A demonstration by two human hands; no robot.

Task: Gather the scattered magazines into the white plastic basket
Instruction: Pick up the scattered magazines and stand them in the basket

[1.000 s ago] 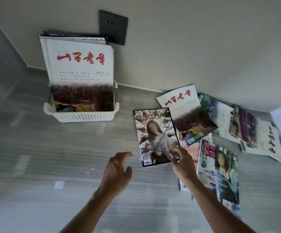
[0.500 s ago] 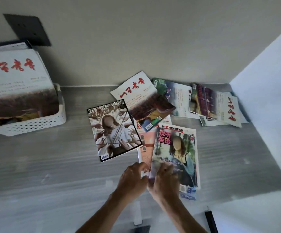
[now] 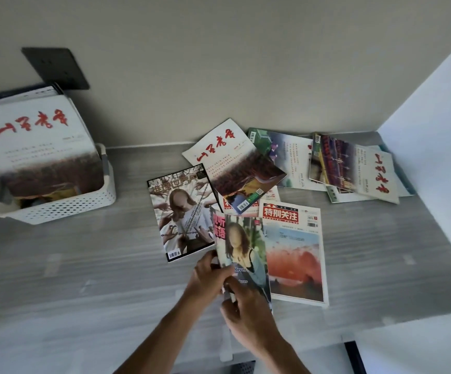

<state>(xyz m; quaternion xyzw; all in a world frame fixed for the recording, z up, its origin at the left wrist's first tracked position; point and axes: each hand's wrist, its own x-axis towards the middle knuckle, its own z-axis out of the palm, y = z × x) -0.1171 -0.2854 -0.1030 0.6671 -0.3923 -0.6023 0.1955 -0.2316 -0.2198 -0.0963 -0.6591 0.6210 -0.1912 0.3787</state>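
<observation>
Magazine (image 3: 242, 247) tilted off table, lower end pinched in left hand (image 3: 209, 275) and right hand (image 3: 248, 309) grips

The white-and-orange sunset-cover magazine (image 3: 294, 252) reads "特别关注"; the lifted woman-cover magazine (image 3: 242, 249) shows "Never"; smaller print stays illegible.

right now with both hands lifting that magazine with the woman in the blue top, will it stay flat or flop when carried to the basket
Likely floppy: the magazine is thin and already bows, its left edge curling up. Gripped only at its near end by the left hand and right hand, the far end will probably droop. The glossy-looking cover may slip, so supporting it underneath seems wise.
</observation>
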